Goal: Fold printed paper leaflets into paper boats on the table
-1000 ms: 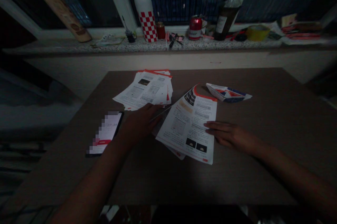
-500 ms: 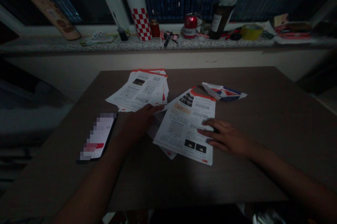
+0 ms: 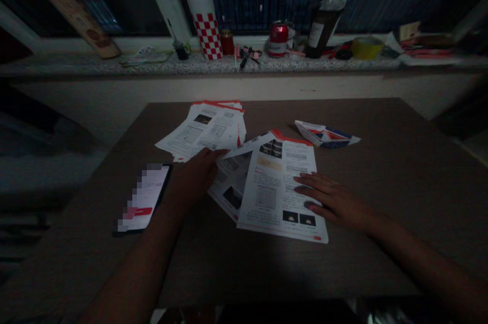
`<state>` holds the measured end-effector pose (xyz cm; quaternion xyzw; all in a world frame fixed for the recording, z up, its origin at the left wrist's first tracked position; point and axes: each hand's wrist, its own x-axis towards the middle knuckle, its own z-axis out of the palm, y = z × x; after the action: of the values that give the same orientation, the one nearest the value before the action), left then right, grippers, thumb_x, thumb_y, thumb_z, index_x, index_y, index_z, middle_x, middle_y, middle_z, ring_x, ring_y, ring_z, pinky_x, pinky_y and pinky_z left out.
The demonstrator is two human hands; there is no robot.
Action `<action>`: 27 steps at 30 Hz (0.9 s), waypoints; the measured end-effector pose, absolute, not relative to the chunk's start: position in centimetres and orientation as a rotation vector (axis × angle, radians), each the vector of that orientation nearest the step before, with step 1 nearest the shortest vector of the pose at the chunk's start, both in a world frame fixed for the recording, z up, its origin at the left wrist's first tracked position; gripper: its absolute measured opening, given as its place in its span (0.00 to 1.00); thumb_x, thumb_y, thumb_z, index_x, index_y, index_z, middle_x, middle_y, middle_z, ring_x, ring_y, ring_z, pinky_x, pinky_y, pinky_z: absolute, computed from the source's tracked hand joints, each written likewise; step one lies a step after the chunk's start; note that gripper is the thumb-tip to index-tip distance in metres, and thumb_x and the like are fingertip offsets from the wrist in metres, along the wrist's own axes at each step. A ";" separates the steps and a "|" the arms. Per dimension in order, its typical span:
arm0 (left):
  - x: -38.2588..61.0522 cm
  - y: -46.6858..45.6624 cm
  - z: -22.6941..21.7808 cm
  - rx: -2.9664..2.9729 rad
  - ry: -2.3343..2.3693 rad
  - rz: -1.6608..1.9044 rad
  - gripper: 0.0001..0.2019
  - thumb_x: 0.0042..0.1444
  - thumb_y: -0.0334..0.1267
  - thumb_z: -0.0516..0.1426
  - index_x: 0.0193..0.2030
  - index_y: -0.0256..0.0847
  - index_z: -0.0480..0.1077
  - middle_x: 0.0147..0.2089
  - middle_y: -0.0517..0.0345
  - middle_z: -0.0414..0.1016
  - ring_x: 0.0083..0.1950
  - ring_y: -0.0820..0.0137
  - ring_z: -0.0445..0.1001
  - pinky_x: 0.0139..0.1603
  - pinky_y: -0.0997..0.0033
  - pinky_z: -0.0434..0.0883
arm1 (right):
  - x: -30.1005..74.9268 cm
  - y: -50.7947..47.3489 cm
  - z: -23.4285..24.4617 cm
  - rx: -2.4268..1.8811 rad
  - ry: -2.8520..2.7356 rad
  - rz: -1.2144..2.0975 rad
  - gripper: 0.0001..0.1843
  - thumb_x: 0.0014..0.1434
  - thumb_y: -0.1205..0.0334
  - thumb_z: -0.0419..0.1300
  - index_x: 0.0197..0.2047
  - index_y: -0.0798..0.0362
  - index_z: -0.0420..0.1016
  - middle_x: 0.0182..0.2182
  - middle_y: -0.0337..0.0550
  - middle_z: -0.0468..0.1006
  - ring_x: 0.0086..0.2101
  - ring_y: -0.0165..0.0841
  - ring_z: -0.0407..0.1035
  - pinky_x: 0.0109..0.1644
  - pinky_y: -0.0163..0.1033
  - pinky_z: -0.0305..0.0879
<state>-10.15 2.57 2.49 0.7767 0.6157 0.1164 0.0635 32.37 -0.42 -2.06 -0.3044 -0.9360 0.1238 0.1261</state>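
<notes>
- Head view: the right hand (image 3: 331, 201) lies flat with its fingers spread, pressing the right edge of the top printed sheet (image 3: 276, 187), which extends left from its fingertips across the table (image 3: 400, 171).
- The left hand (image 3: 192, 176) lies open and pinches nothing, its fingertips on a lower sheet (image 3: 229, 182).
- A phone (image 3: 145, 202) lies just left of the left hand, with a leaflet stack (image 3: 204, 128) beyond its fingertips.
- A folded paper boat (image 3: 326, 135) sits beyond the right hand.

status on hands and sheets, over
Left hand open, touching underlying sheet. Right hand open, flat on top printed sheet. Phone lies further left.
</notes>
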 end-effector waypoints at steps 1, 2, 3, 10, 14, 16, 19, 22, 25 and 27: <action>-10.3 2.5 2.5 2.329 1.869 0.368 0.26 0.70 0.33 0.50 0.72 0.53 0.67 0.61 0.53 0.74 0.54 0.58 0.79 0.42 0.64 0.75 | 32.4 -0.4 -2.2 -0.891 -2.719 0.364 0.28 0.74 0.57 0.59 0.74 0.41 0.65 0.74 0.44 0.65 0.73 0.46 0.58 0.75 0.64 0.59; -10.4 2.5 2.6 2.313 1.881 0.383 0.26 0.69 0.33 0.50 0.71 0.53 0.67 0.62 0.53 0.74 0.54 0.59 0.79 0.44 0.63 0.75 | 32.5 -0.4 -2.3 -0.895 -2.711 0.366 0.28 0.74 0.57 0.59 0.74 0.40 0.65 0.74 0.43 0.66 0.72 0.46 0.59 0.75 0.64 0.59; -10.5 2.5 2.6 2.299 1.898 0.396 0.25 0.69 0.33 0.51 0.71 0.53 0.68 0.62 0.54 0.75 0.54 0.59 0.79 0.46 0.63 0.76 | 32.5 -0.4 -2.3 -0.900 -2.704 0.369 0.28 0.74 0.57 0.59 0.74 0.40 0.65 0.74 0.43 0.66 0.72 0.46 0.59 0.75 0.65 0.59; -11.6 2.9 2.3 2.244 2.014 0.445 0.25 0.68 0.34 0.50 0.69 0.51 0.70 0.59 0.52 0.76 0.53 0.56 0.79 0.50 0.59 0.77 | 32.5 -0.5 -2.3 -0.937 -2.681 0.361 0.27 0.74 0.57 0.59 0.74 0.39 0.67 0.72 0.45 0.69 0.71 0.48 0.62 0.73 0.66 0.61; -11.9 2.9 2.4 2.201 2.026 0.512 0.25 0.66 0.34 0.51 0.68 0.50 0.71 0.59 0.52 0.76 0.58 0.54 0.78 0.56 0.55 0.77 | 32.6 -0.5 -2.3 -0.925 -2.658 0.358 0.26 0.73 0.58 0.60 0.72 0.40 0.68 0.71 0.45 0.70 0.70 0.48 0.63 0.73 0.65 0.61; -11.9 3.0 2.5 2.177 2.036 0.513 0.25 0.65 0.33 0.51 0.67 0.49 0.72 0.59 0.51 0.76 0.59 0.53 0.77 0.58 0.53 0.76 | 32.7 -0.4 -2.2 -0.923 -2.633 0.359 0.24 0.73 0.59 0.60 0.70 0.40 0.71 0.70 0.45 0.72 0.69 0.47 0.65 0.72 0.65 0.63; -12.1 3.1 2.3 2.163 2.055 0.506 0.25 0.65 0.33 0.51 0.67 0.49 0.72 0.58 0.50 0.76 0.58 0.53 0.78 0.58 0.53 0.76 | 32.8 -0.4 -2.1 -0.914 -2.615 0.359 0.22 0.73 0.60 0.60 0.68 0.42 0.73 0.68 0.46 0.74 0.67 0.47 0.68 0.72 0.65 0.64; -12.4 3.2 2.0 2.140 2.075 0.521 0.25 0.65 0.34 0.52 0.67 0.50 0.73 0.59 0.51 0.77 0.58 0.54 0.78 0.57 0.54 0.77 | 33.2 -0.5 -2.0 -0.919 -2.623 0.354 0.22 0.73 0.61 0.60 0.68 0.42 0.73 0.68 0.46 0.74 0.67 0.47 0.68 0.72 0.65 0.64; -12.7 3.4 1.6 2.110 2.059 0.548 0.25 0.65 0.34 0.52 0.67 0.50 0.73 0.59 0.50 0.77 0.59 0.54 0.78 0.58 0.53 0.76 | 33.7 -0.8 -2.1 -0.924 -2.636 0.338 0.22 0.73 0.62 0.59 0.68 0.42 0.72 0.68 0.46 0.73 0.68 0.46 0.67 0.72 0.65 0.64; -12.9 3.5 1.4 2.089 2.045 0.570 0.25 0.65 0.34 0.52 0.67 0.49 0.73 0.59 0.50 0.77 0.59 0.53 0.78 0.58 0.52 0.76 | 34.1 -1.1 -2.2 -0.929 -2.652 0.337 0.23 0.73 0.61 0.59 0.69 0.42 0.72 0.69 0.46 0.72 0.69 0.46 0.66 0.73 0.66 0.63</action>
<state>-12.87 3.54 1.37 0.6989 0.6844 0.1908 0.0816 34.08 -1.11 -2.18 -0.3244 -0.9257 0.1175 0.1549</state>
